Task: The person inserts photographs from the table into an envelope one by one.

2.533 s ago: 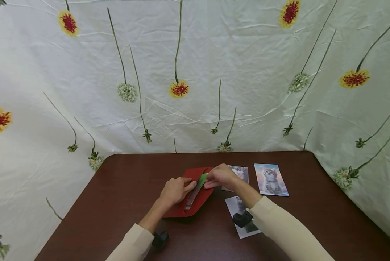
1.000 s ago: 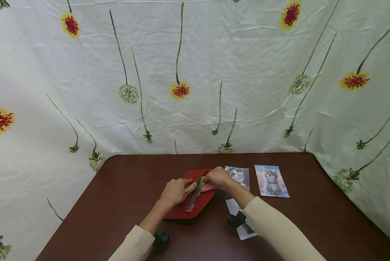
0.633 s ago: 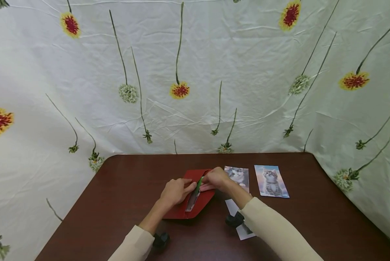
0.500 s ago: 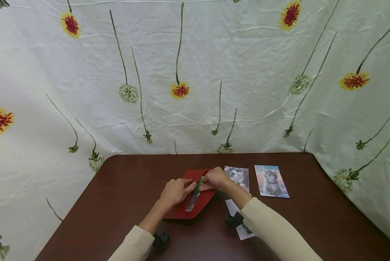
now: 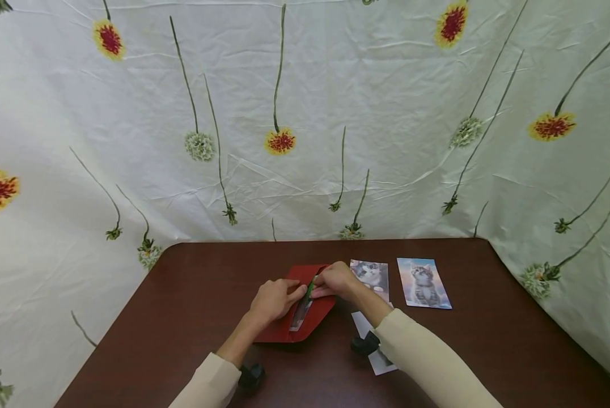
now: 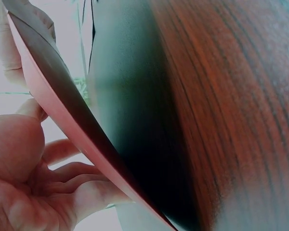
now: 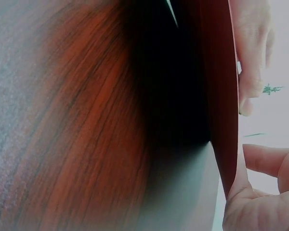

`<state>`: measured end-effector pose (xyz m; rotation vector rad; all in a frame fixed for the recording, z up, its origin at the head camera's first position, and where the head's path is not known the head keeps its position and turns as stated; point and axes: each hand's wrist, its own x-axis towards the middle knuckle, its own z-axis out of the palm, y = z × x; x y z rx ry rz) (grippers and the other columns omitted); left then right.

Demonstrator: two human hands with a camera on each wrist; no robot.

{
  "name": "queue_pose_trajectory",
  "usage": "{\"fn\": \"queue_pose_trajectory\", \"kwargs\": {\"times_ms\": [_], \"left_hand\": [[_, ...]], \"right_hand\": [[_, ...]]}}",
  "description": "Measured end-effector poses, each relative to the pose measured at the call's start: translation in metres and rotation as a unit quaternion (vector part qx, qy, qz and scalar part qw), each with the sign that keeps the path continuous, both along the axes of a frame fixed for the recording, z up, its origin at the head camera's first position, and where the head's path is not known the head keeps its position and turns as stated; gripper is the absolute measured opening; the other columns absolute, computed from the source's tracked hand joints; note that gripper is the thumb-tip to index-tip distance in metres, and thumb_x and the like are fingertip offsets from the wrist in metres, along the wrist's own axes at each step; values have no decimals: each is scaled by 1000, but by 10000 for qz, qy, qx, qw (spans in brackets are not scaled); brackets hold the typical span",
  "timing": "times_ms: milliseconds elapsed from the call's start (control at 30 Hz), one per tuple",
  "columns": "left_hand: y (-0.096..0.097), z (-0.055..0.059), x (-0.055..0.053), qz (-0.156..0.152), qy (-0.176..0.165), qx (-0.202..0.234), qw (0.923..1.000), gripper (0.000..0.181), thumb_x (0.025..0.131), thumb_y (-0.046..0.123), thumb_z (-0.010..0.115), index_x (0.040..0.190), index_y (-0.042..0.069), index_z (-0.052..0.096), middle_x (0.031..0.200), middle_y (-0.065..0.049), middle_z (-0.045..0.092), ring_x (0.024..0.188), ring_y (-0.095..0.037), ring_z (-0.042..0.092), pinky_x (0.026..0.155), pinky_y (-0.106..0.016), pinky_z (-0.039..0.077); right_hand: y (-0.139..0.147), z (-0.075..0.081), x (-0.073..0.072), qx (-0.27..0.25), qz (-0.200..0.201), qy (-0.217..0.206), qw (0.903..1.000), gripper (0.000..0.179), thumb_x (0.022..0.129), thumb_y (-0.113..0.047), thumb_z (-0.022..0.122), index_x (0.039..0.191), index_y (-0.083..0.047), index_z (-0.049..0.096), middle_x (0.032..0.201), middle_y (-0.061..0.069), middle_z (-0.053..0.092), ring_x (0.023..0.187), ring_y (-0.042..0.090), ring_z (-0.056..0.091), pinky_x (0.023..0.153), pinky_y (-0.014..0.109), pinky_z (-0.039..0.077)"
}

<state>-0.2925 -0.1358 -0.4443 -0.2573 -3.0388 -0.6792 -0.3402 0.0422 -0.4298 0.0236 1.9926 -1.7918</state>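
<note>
A red envelope lies at a slant near the table's middle, its mouth spread apart. Inside that mouth sits a picture card with a green part at its far end; most of it is hidden. My left hand holds the envelope's left side, thumb reaching toward the opening. At the far end my right hand pinches the card by its green part, fingertips partly out of sight. From the left wrist, the envelope's raised edge leans against my fingers; the right wrist view shows its red side beside my hand.
Right of the envelope lie a cat photo, a kitten photo and a third photo, partly covered by the right wrist and its dark camera. A flowered white cloth hangs behind the dark wooden table.
The card has slid deeper into the envelope, and less of its green part shows. My right hand has shifted slightly left and down; the left hand stays almost still.
</note>
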Motion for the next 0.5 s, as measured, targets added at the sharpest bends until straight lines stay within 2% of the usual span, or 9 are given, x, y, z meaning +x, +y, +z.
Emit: {"fn": "queue_pose_trajectory", "kwargs": {"times_ms": [233, 367, 500], "left_hand": [[0, -1, 1, -1, 23, 1, 10000, 50, 102, 46, 56, 132, 9, 69, 125, -20, 71, 90, -32, 72, 79, -46, 58], [1, -1, 0, 2, -26, 16, 10000, 50, 102, 45, 56, 134, 9, 68, 123, -19, 71, 83, -25, 69, 75, -42, 57], [1, -1, 0, 32, -74, -15, 10000, 51, 102, 46, 56, 135, 9, 67, 111, -17, 74, 74, -19, 61, 68, -37, 52]], "right_hand": [[5, 7, 2, 67, 160, 151, 9997, 18, 95, 3, 61, 99, 17, 70, 82, 19, 74, 61, 18, 73, 69, 32, 61], [12, 12, 2, 101, 210, 215, 9995, 21, 94, 1, 61, 103, 18, 69, 89, 23, 73, 61, 18, 73, 69, 33, 62], [22, 17, 3, 119, 316, 226, 9992, 26, 96, 0, 58, 111, 19, 66, 98, 27, 72, 65, 19, 74, 71, 33, 62]]}}
